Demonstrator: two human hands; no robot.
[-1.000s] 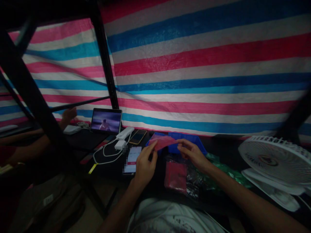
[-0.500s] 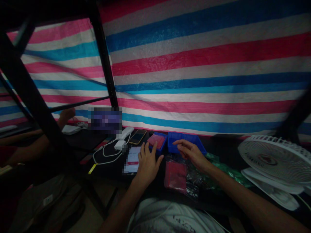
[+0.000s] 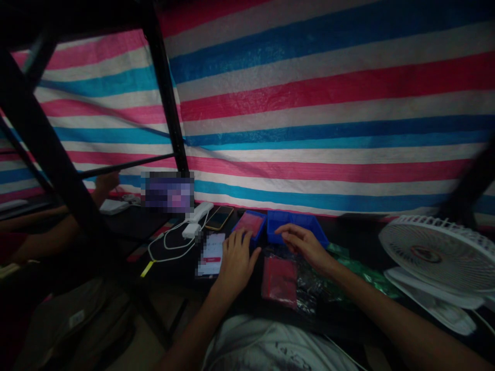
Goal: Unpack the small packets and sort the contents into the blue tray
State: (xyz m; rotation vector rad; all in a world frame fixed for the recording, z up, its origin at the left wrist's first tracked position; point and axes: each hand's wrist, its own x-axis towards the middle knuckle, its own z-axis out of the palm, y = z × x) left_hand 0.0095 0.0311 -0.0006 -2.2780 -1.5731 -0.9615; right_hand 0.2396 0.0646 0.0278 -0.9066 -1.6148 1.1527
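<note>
My left hand (image 3: 236,260) lies palm down with fingers stretched out, its fingertips at the front edge of a small blue bin (image 3: 263,226). In that bin lies a pink-red flat packet (image 3: 250,222). My right hand (image 3: 305,246) hovers in front of a second blue bin (image 3: 294,220), loosely bent, thumb and index finger apart, with nothing visible in it. Between the hands, nearer my body, rests a red item in a clear plastic bag (image 3: 280,282). Beneath my left fingers and to their left is a phone with a lit white screen (image 3: 212,252).
Crumpled green plastic (image 3: 359,278) and clear wrappers (image 3: 307,286) lie by my right forearm. A white fan (image 3: 433,257) stands at right. Further left are a dark phone (image 3: 219,218), a white power strip (image 3: 200,210), cables, a black post (image 3: 69,180) and another person's arm (image 3: 58,232).
My left fingers have drawn back slightly toward me and bent a little, uncovering more of the packet in the bin. My right hand has barely moved.
</note>
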